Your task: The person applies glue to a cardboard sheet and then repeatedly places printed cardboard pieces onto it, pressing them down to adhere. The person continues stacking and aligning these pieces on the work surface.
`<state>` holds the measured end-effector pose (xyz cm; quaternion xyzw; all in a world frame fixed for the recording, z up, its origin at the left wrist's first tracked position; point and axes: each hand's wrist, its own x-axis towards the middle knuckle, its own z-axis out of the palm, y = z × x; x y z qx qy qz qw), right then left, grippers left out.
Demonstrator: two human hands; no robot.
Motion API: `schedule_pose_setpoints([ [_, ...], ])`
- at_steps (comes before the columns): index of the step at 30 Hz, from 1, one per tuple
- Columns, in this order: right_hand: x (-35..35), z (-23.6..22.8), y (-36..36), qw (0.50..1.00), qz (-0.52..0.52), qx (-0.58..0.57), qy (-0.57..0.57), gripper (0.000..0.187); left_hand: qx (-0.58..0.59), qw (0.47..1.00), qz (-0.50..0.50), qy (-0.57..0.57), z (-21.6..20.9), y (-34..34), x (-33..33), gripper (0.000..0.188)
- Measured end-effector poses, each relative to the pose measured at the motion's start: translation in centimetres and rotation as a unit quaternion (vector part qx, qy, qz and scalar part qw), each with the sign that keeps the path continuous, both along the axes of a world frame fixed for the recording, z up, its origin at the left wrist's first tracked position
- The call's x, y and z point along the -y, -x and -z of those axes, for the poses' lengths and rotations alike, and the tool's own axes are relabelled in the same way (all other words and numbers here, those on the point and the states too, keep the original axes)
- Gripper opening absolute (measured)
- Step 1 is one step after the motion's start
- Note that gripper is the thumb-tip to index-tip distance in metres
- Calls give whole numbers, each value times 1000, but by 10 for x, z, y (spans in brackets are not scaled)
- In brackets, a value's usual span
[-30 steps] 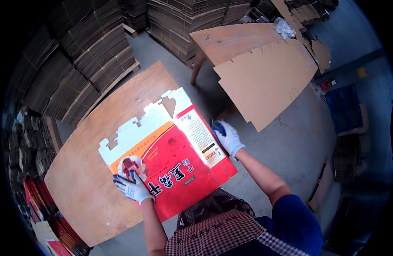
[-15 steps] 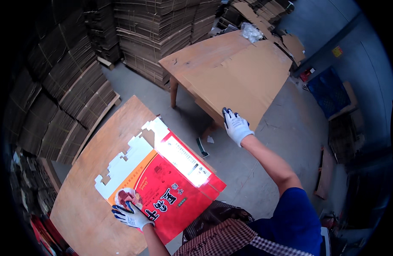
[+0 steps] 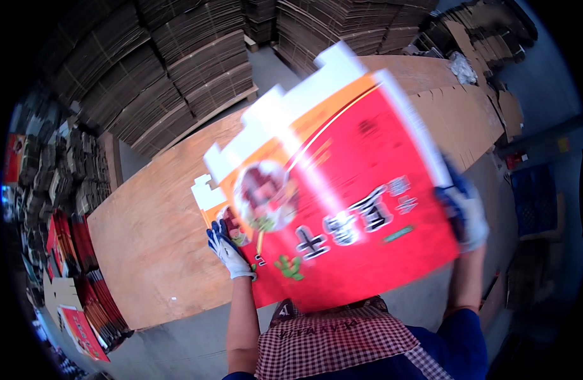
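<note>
Two wooden tables stand on a grey floor [image 3: 184,345]: the near table [image 3: 152,234] in front of the person, and the far table [image 3: 405,63] past its right end. The left hand [image 3: 231,256], gloved, lies with fingers spread on the lower sheet [image 3: 265,290], which rests on the near table. The right hand [image 3: 466,212], also gloved and blurred by motion, grips the right edge of the upper sheet [image 3: 348,190]; how its fingers close there is too blurred to tell. That sheet is raised above the near table and covers most of the lower one; whether the two touch, I cannot tell.

Half a second ago the right hand was at the brown board on the far table, and only one red sheet lay printed side up; now there are two, both red with white tabs. The left hand keeps to its sheet.

One brown board [image 3: 459,120] and one clump of clear plastic [image 3: 461,68] lie beyond the near table's right end. Brown stacks [image 3: 209,69], too many to count, rise past its far edge. Red bundles [image 3: 101,304] stand to its left, and one blue crate [image 3: 531,202] well to its right.
</note>
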<state>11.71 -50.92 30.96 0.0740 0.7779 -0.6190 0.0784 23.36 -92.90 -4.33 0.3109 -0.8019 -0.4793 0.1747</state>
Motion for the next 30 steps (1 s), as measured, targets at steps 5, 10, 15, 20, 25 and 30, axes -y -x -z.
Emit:
schedule_pose_setpoints([
  [5,50,221,-48,992,-89,83,15,61,-163,921,-16,-353,-1,-11,18,60],
  [10,68,274,-71,959,-97,200,-178,57,124,935,68,326,-25,-8,-3,56],
  [15,68,237,-53,908,-176,106,-365,52,143,915,241,291,-61,55,-100,57],
  [20,-15,250,11,868,14,-176,-464,49,170,894,274,310,-66,84,-142,73],
  [25,-56,260,39,941,40,4,-335,38,163,889,275,327,-60,85,-141,71],
  [30,-15,186,51,990,-47,128,39,28,164,891,272,324,-59,83,-137,70],
])
